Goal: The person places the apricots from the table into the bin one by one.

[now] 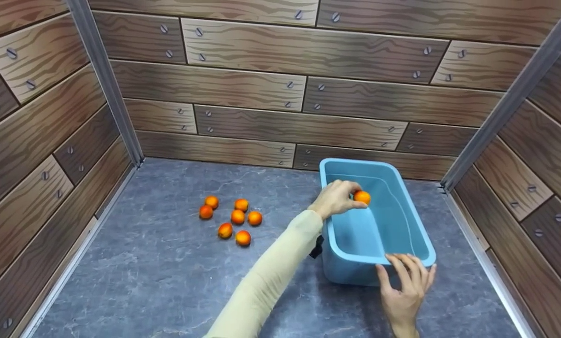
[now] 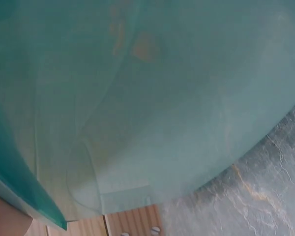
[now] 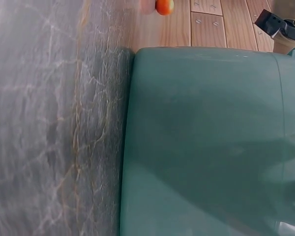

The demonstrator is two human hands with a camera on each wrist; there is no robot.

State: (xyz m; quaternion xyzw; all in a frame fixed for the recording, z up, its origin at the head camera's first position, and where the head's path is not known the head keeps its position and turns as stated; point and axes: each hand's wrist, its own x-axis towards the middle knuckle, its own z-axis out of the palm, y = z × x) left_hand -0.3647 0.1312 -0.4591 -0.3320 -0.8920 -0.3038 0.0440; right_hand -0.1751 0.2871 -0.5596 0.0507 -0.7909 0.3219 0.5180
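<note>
In the head view my left hand (image 1: 339, 198) reaches over the left rim of a blue plastic bin (image 1: 379, 259). Its thumb and fingers pinch a small orange fruit (image 1: 362, 197) above the bin's inside. My right hand (image 1: 405, 291) grips the near rim at the right corner, with fingertips over the edge and the thumb against the outer wall. Up close, the bin's wall (image 2: 187, 108) fills most of the left wrist view, hiding the left fingers. The right wrist view shows the bin's outer side (image 3: 206, 128).
Several orange fruits (image 1: 237, 217) lie in a loose group on the grey marbled table (image 1: 135, 272), left of the bin. Wood-patterned walls (image 1: 243, 84) enclose the back and both sides. A black strap piece (image 1: 316, 247) shows below the left wrist.
</note>
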